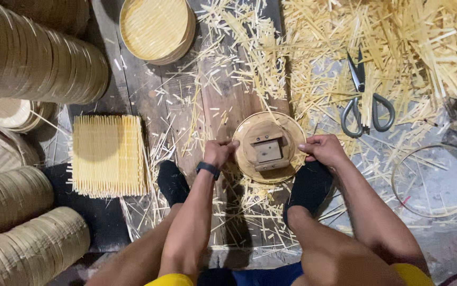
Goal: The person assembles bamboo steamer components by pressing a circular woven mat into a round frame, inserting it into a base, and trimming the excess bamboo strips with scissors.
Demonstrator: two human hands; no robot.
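Bamboo tray [287,130] with wooden block [266,150] lies between both hands; left hand [219,152] and right hand [321,149] pinch opposite rims.

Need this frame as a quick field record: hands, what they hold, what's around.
left hand: grips the left rim of the round bamboo tray
right hand: grips the tray's right rim
tray top: wooden block mould sits on it
scissors: lie open on the bamboo strips, upper right of the tray
woven mat: square, left of the left hand
loose hoop: on the floor, right
stacked trays: rolls along the left edge
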